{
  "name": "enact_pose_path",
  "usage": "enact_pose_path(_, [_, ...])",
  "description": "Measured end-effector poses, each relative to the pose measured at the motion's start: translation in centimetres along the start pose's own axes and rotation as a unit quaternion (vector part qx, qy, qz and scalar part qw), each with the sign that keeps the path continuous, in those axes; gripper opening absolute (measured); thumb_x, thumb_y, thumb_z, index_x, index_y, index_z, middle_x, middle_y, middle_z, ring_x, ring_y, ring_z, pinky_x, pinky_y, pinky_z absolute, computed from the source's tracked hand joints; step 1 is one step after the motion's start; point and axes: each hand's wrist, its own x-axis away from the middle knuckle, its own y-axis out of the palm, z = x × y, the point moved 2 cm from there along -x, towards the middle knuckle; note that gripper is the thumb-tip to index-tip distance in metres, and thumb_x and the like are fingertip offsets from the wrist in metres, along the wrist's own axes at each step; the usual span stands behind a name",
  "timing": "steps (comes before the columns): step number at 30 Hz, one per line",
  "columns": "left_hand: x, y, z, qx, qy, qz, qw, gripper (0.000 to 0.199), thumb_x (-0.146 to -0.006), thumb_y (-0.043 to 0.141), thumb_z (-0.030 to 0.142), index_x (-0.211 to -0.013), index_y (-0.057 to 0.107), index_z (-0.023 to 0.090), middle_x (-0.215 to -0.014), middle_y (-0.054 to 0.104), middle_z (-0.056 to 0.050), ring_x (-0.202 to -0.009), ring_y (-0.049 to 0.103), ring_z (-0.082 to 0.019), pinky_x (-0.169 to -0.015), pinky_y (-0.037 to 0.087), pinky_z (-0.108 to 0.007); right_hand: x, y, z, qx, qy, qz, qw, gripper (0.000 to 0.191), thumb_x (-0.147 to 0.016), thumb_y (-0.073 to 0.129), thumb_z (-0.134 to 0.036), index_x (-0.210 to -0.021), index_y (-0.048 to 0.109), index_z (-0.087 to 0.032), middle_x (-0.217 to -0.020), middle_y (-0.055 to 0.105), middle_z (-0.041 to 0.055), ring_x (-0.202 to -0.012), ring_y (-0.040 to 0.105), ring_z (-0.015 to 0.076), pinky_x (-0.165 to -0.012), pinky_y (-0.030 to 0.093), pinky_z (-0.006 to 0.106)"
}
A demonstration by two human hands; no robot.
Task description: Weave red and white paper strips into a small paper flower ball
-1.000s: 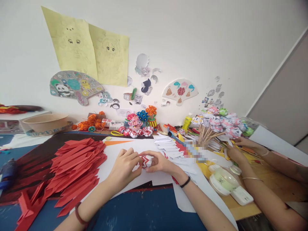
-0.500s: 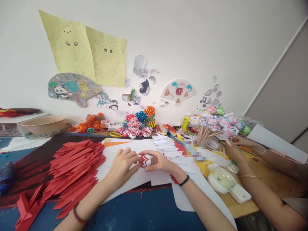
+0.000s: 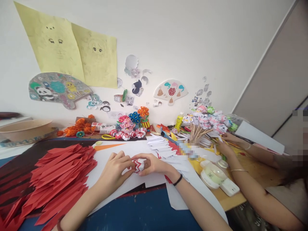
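Between my two hands is a small folded paper flower (image 3: 139, 166), white with red zigzag bands. My left hand (image 3: 117, 168) pinches it from the left with thumb and fingertips. From the right, my right hand (image 3: 154, 165) curls its fingers and thumb round it. The flower is held just above white paper sheets (image 3: 113, 183). To the left lies a broad heap of folded red paper strips (image 3: 62, 173). Folded white paper strips (image 3: 158, 144) lie in a stack just beyond my right hand.
Several finished red and white paper flowers (image 3: 126, 136) lie at the back. A bunch of paper flowers on sticks (image 3: 204, 122) stands back right. A clear jar (image 3: 213, 175) and a white box (image 3: 229, 187) stand right, near a co-worker's hands (image 3: 226, 149). A bowl (image 3: 24, 130) is far left.
The view has swung slightly right, so everything appears further left. The flower seems turned a little between my fingers, showing more of its zigzag side. Both hands keep their hold.
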Motion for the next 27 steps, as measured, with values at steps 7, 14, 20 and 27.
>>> enact_pose_path(7, [0.0,0.0,0.2,0.016,-0.011,-0.002,1.000,0.016,-0.094,0.050,0.024,-0.085,0.062,0.022,-0.083,0.062,-0.001,-0.080,0.047,-0.018,-0.070,0.028,-0.033,0.1,-0.1,-0.2,0.002,-0.001,0.003,1.000,0.071,-0.063,0.084,-0.028,-0.128,0.057,-0.026,-0.108,0.062,0.0031,-0.061,0.047,0.0048,-0.057,0.042,0.020])
enact_pose_path(14, [-0.1,-0.3,0.1,0.034,-0.021,-0.017,0.999,0.015,-0.095,0.050,0.028,-0.087,0.061,0.024,-0.089,0.064,0.001,-0.083,0.049,-0.018,-0.073,0.028,-0.033,0.4,-0.2,-1.1,-0.036,-0.005,-0.016,0.999,0.071,-0.064,0.084,-0.028,-0.130,0.055,-0.027,-0.117,0.059,0.0048,-0.071,0.054,0.0071,-0.065,0.046,0.021])
enact_pose_path(20, [-0.2,-0.3,0.1,0.040,-0.019,-0.037,0.998,0.015,-0.095,0.051,0.029,-0.086,0.063,0.024,-0.088,0.065,0.001,-0.082,0.051,-0.017,-0.071,0.026,-0.032,0.4,-0.3,-0.8,-0.041,0.007,-0.035,0.999,0.070,-0.067,0.083,-0.032,-0.131,0.055,-0.028,-0.125,0.056,0.0063,-0.081,0.059,0.0101,-0.073,0.049,0.024])
enact_pose_path(27, [-0.1,-0.4,0.1,0.045,-0.001,-0.037,0.998,0.015,-0.094,0.051,0.025,-0.085,0.063,0.023,-0.085,0.067,0.000,-0.080,0.050,-0.018,-0.070,0.027,-0.032,0.4,0.0,-0.9,-0.015,0.004,-0.027,1.000,0.067,-0.069,0.082,-0.031,-0.131,0.055,-0.028,-0.125,0.057,0.0063,-0.094,0.059,0.0142,-0.080,0.047,0.026])
